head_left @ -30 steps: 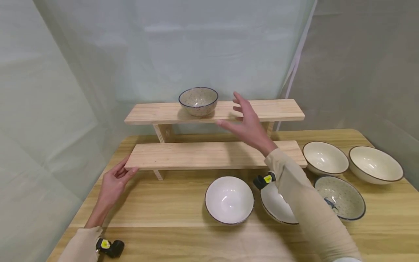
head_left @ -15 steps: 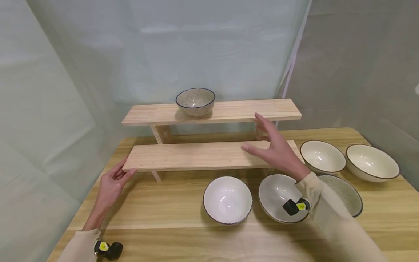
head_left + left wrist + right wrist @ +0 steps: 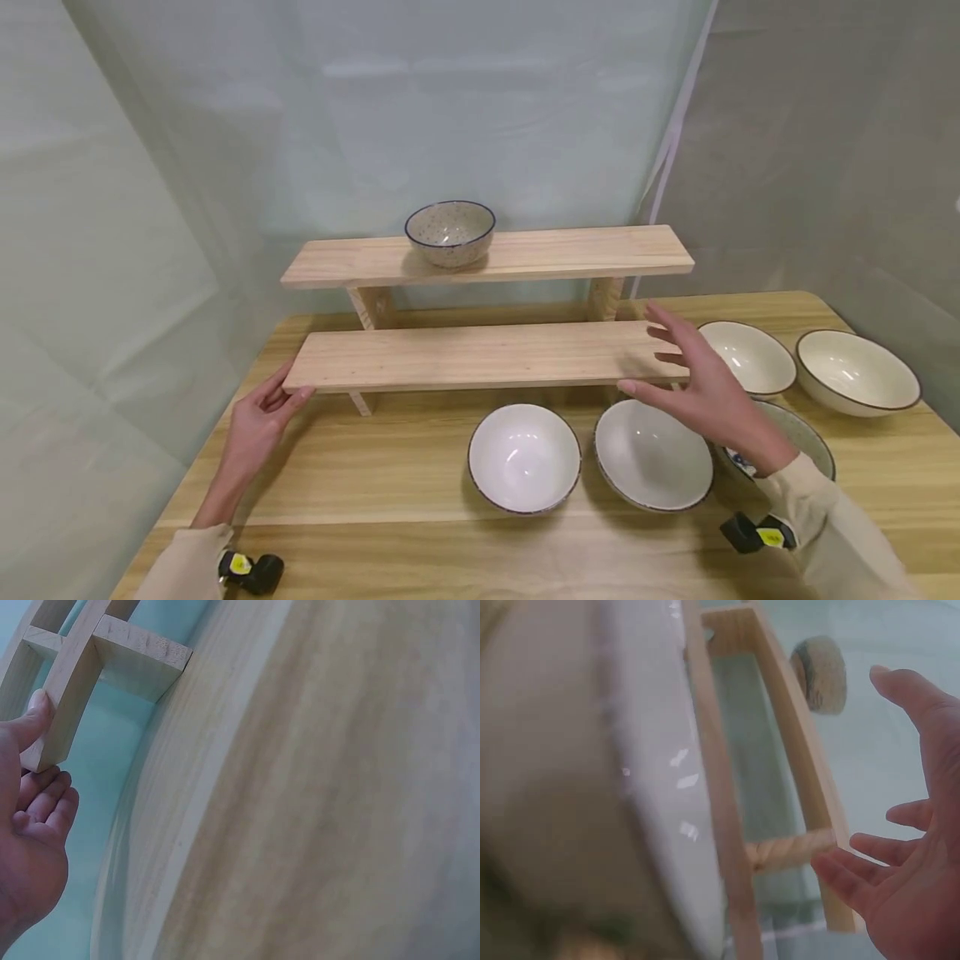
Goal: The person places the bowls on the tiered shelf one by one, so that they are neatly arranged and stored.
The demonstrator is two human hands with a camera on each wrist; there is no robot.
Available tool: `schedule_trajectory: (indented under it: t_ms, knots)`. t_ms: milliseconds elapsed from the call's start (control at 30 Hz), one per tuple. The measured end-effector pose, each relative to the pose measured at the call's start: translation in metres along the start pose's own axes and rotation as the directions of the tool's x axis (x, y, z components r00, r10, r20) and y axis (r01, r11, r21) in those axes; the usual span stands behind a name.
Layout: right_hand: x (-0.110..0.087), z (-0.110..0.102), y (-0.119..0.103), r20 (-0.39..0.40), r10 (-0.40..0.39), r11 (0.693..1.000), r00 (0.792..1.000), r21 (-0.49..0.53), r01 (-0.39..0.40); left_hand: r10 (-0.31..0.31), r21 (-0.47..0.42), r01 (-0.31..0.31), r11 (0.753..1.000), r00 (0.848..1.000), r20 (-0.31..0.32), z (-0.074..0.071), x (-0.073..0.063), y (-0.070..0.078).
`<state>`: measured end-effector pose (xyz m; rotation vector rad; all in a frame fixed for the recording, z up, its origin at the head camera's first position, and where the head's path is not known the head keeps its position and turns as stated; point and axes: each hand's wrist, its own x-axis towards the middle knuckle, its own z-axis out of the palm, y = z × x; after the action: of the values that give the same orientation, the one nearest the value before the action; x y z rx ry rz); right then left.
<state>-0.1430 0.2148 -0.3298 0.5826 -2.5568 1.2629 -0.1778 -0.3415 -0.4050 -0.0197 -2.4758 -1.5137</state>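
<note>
A two-tier wooden shelf (image 3: pixel 465 357) stands on the table, with a speckled blue-rimmed bowl (image 3: pixel 450 237) on its upper board. My left hand (image 3: pixel 251 425) holds the lower board's left end; in the left wrist view the thumb lies on one side of the wooden board (image 3: pixel 71 709) and the fingers on the other. My right hand (image 3: pixel 705 396) hovers empty by the lower board's right end, thumb and fingers spread apart. In the right wrist view nothing lies in that hand (image 3: pixel 922 892). Below it sits a white bowl (image 3: pixel 652 458); a speckled bowl (image 3: pixel 802 433) is partly hidden by the hand.
Another white bowl (image 3: pixel 525 458) sits in front of the shelf's middle. Two cream bowls with dark rims, one nearer (image 3: pixel 750 358) and one farther right (image 3: pixel 858 373), stand at the table's right. Pale sheeting (image 3: pixel 487 108) hangs behind the wooden table (image 3: pixel 360 492).
My right hand has moved right and down, away from the speckled bowl on the upper board, past the lower board. My left hand keeps its place on the shelf.
</note>
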Motion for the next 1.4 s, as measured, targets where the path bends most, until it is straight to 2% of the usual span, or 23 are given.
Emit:
schedule_trajectory:
  t_ms: [333,567,667,767,900,1100,1400]
  knots:
    - [-0.048,-0.021,0.024,-0.084,-0.017,0.998,0.996,-0.056,0.012,0.031,-0.027,-0.031,0.999,0.999,0.008,0.003,0.000,0.000]
    - [-0.080,-0.034,0.035,-0.170,-0.034,0.996,0.985,-0.090,0.019,0.053,-0.041,-0.053,0.998,0.999,0.004,0.004,-0.001,0.000]
    - [-0.093,-0.040,0.040,-0.194,-0.004,0.995,0.981,-0.098,-0.015,0.056,-0.042,-0.056,0.998,0.998,-0.002,0.004,0.000,0.000]
    - [-0.106,-0.046,0.047,-0.215,0.061,0.989,0.975,-0.122,-0.089,0.058,-0.045,-0.058,0.997,0.998,-0.002,0.003,0.000,-0.001]
    - [-0.118,-0.051,0.055,-0.246,0.100,0.976,0.964,-0.162,-0.142,0.062,-0.046,-0.062,0.997,0.998,-0.003,0.003,0.000,-0.001]
    - [-0.128,-0.050,0.065,-0.294,0.069,0.976,0.953,-0.180,-0.126,0.049,-0.038,-0.049,0.998,0.999,-0.014,0.002,0.001,-0.001]
    - [-0.145,-0.049,0.078,-0.296,0.130,0.955,0.946,-0.217,-0.200,0.038,-0.039,-0.038,0.999,0.999,0.001,0.002,0.001,-0.002]
